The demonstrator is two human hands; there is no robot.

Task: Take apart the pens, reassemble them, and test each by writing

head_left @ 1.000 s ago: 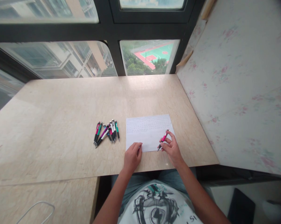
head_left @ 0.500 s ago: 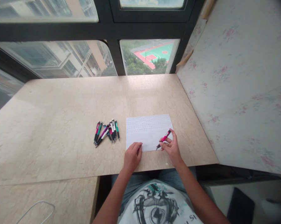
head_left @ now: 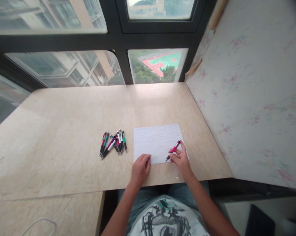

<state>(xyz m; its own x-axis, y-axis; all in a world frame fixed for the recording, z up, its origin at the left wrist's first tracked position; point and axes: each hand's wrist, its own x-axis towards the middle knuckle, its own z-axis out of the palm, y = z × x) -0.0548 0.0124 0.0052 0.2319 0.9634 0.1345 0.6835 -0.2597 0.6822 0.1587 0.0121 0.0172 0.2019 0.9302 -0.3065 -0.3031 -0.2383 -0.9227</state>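
Note:
A white sheet of paper (head_left: 158, 149) lies on the tabletop, with faint rows of handwriting across its upper part. My left hand (head_left: 141, 167) rests on its lower left corner, fingers curled and pressed together against the sheet; that corner is hidden beneath them. In my right hand (head_left: 181, 161) is a pink and black click pen (head_left: 175, 147), held slanted between thumb and fingers. Its tip points down to the left, close to the paper's lower edge; I cannot tell whether it touches. Left of the sheet lies a loose pile of pens (head_left: 113, 144) in pink, green, purple and white.
The pale marbled tabletop (head_left: 71, 124) runs back to dark-framed windows (head_left: 153, 42). On the right stands a wall with floral paper (head_left: 248, 108). A thin white cable (head_left: 41, 220) curves over the lower surface at front left.
The whole view has shifted slightly, so the table sits a little lower in the picture. Both hands and the pen hold nearly the same pose over the paper.

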